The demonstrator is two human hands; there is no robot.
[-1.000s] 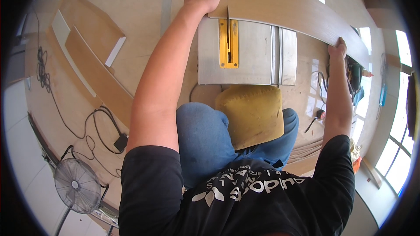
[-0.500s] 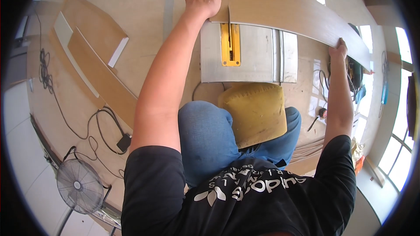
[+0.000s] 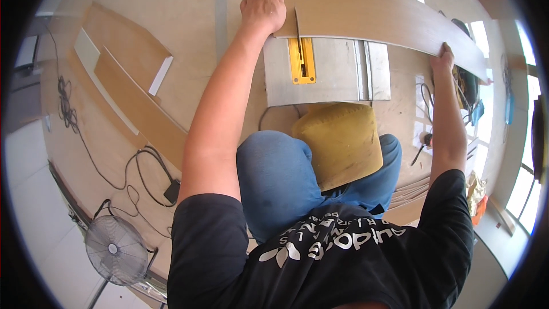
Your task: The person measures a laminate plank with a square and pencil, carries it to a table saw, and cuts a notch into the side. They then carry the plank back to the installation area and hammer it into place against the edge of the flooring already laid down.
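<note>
A long wood-toned board (image 3: 354,11) lies across the metal top of a table saw (image 3: 337,68). My left hand (image 3: 264,8) rests at the board's left end, fingers stretched out and pointing away from me. Just right of that hand, the thin dark saw blade (image 3: 297,23) stands at the board's near edge, in line with the yellow slotted insert (image 3: 303,63). Farther along, my right hand (image 3: 444,59) grips the board's near edge, thumb on top; its other fingers are hidden underneath. The board's right end reaches out past the saw top.
A yellow padded block (image 3: 340,146) sits between my knees, close to the saw. Cut boards (image 3: 128,46) lie on the floor at left, near loose black cables (image 3: 68,103) and a standing fan (image 3: 116,250). Tools and cords (image 3: 466,88) lie at the right.
The board has moved slightly toward me and covers more of the yellow insert. Both hands have stayed on it. The whole view has shifted a little.
</note>
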